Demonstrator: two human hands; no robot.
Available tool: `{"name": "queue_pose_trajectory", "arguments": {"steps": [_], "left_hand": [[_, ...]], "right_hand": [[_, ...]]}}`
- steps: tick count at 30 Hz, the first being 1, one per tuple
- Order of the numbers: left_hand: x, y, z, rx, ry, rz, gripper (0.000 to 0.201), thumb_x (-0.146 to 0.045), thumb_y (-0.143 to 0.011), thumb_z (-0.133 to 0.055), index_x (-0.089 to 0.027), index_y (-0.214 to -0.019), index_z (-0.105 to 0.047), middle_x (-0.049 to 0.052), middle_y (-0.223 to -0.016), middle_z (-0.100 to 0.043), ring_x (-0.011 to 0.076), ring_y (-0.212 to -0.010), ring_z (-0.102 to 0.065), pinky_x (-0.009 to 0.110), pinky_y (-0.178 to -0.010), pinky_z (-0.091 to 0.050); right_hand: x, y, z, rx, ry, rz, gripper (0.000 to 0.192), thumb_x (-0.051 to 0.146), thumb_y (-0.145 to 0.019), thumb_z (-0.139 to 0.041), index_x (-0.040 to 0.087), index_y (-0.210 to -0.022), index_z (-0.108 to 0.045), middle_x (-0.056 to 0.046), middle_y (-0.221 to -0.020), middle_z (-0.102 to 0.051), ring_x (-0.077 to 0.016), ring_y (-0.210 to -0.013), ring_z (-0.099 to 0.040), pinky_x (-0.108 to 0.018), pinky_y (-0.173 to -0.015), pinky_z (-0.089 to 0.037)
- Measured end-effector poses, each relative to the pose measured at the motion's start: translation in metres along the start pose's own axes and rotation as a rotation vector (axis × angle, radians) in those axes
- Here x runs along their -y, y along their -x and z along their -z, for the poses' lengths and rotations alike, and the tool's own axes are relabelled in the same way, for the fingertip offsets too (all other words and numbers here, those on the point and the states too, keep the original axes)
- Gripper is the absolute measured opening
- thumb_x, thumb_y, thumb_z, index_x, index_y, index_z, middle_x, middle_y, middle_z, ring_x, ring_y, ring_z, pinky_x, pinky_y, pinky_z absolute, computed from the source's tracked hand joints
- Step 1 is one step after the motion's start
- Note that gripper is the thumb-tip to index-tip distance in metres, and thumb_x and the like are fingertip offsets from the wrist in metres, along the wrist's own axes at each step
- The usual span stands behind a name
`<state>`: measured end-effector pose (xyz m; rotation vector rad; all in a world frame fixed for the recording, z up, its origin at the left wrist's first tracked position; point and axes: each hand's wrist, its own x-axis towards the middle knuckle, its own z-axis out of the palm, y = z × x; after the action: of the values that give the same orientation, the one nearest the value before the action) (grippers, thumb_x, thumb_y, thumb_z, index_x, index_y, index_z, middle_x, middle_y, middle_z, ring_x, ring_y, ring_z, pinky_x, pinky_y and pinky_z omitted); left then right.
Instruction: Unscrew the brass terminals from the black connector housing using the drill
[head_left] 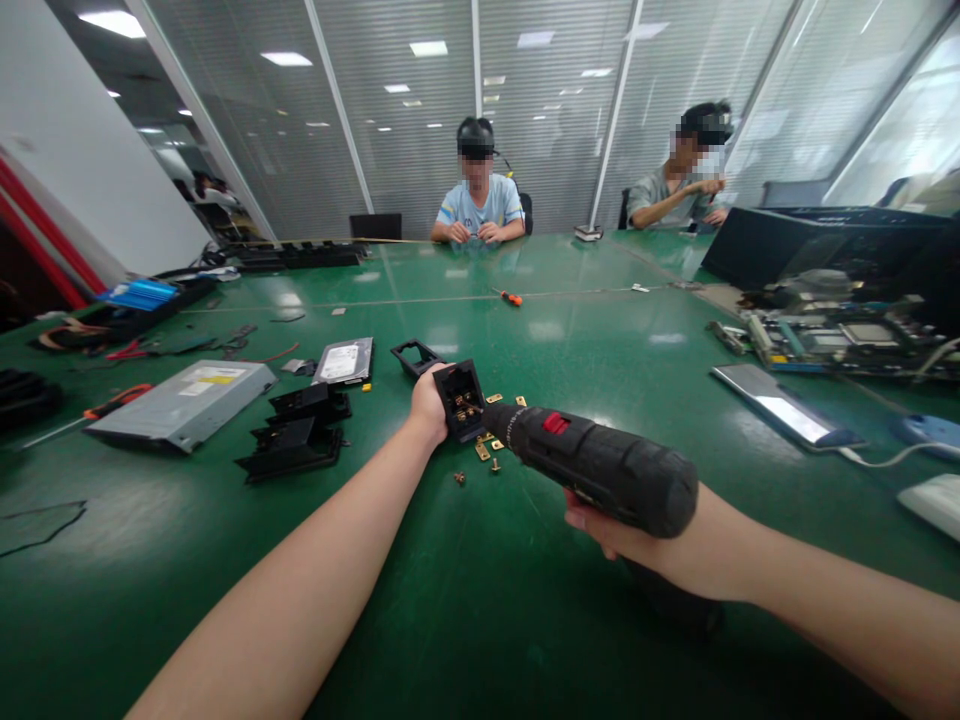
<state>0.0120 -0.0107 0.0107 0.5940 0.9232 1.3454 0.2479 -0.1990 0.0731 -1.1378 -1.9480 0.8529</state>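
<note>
Green matting covers the whole desk (480, 620), and the part nearest to me, at the near edge under my forearms, is bare, so my arms have open room there. My left hand (427, 405) is closed around the left side of a small black plastic housing (461, 398), which it holds tilted so that the open side with brass contacts faces me. My right hand (637, 535) grips from below the black electric screwdriver (600, 465) with a red switch; the fingers are wrapped on the handle and mostly hidden under it. The tip of the tool points to the left and reaches the housing, but I cannot tell if the bit really touches a screw. Just below the housing, between my two hands, small brass parts (487, 445) lie loose on the mat. To the left of my left hand there are black plastic brackets (296, 435), a grey optical drive (184, 400) and a hard disk (343, 362), so this side is more crowded. Toward the right edge lie a circuit board (825, 340) and a silver flat device (784, 405), well apart from my right hand. At the far edge two other persons sit, one in a light blue shirt (480, 205), and a small orange screwdriver (511, 297) lies in the middle of the desk.
</note>
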Motion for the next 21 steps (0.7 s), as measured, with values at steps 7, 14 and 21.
{"name": "queue_pose_trajectory", "arguments": {"steps": [7, 14, 21], "left_hand": [[0.0011, -0.0035, 0.0028, -0.007, 0.016, 0.0, 0.012, -0.031, -0.074, -0.064, -0.021, -0.072, -0.058, 0.0, -0.057, -0.06, 0.0203, -0.049, -0.061, 0.032, -0.052, -0.051], [0.0018, -0.006, 0.0048, 0.006, 0.004, 0.0, 0.011, -0.031, -0.074, -0.062, -0.022, -0.07, -0.057, 0.0, -0.058, -0.06, 0.0207, -0.051, -0.061, 0.032, -0.054, -0.051], [0.0012, -0.0045, 0.0042, 0.008, 0.003, -0.004, 0.012, -0.032, -0.075, -0.062, -0.022, -0.07, -0.057, 0.001, -0.058, -0.06, 0.0202, -0.05, -0.061, 0.031, -0.052, -0.051]], "right_hand": [[-0.0015, 0.0006, -0.0008, -0.029, 0.008, -0.025, 0.042, 0.03, -0.085, -0.075, 0.027, -0.126, -0.07, -0.008, -0.113, -0.079, -0.0316, -0.108, -0.077, -0.047, -0.092, -0.067], [0.0049, -0.0019, 0.0007, -0.012, 0.042, 0.002, 0.042, 0.025, -0.081, -0.076, 0.029, -0.123, -0.073, -0.007, -0.113, -0.079, -0.0313, -0.109, -0.077, -0.046, -0.094, -0.066], [0.0057, -0.0019, 0.0003, -0.035, 0.017, -0.037, 0.043, 0.027, -0.082, -0.076, 0.027, -0.125, -0.072, -0.007, -0.114, -0.079, -0.0304, -0.11, -0.076, -0.044, -0.093, -0.066]]}}
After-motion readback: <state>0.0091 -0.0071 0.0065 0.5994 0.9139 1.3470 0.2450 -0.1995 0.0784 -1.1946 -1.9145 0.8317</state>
